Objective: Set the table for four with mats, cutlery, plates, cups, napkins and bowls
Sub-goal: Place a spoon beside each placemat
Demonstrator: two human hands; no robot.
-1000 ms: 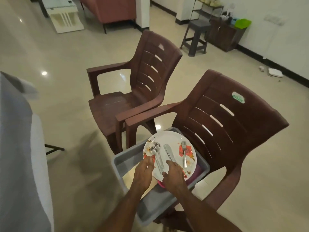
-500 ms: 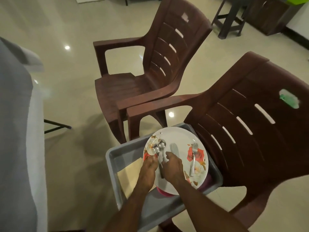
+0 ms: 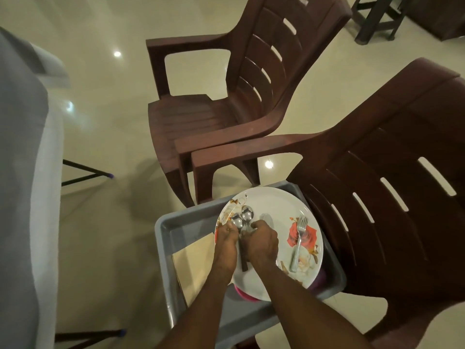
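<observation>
A white plate (image 3: 279, 210) with a red flower print lies in a grey plastic tub (image 3: 176, 225) on the seat of a brown chair. Two metal spoons (image 3: 242, 217) lie on the plate's left part, a fork (image 3: 298, 241) on its right, and a knife tip (image 3: 267, 219) shows between them. My left hand (image 3: 225, 248) and my right hand (image 3: 261, 244) are side by side on the plate, fingers curled round the spoon handles. A pink object (image 3: 241, 293) peeks out under the plate. A tan mat (image 3: 195, 263) lies in the tub.
A second brown plastic chair (image 3: 226, 102) stands just beyond the near chair (image 3: 377, 172). The table with a grey-white cloth (image 3: 22, 197) fills the left edge, its dark legs showing below. A dark stool (image 3: 375, 18) stands at the top right on the glossy tiled floor.
The view has moved closer to the tub. Both hands slid forward over the plate and closed on the spoons; the knife is now mostly hidden by my right hand.
</observation>
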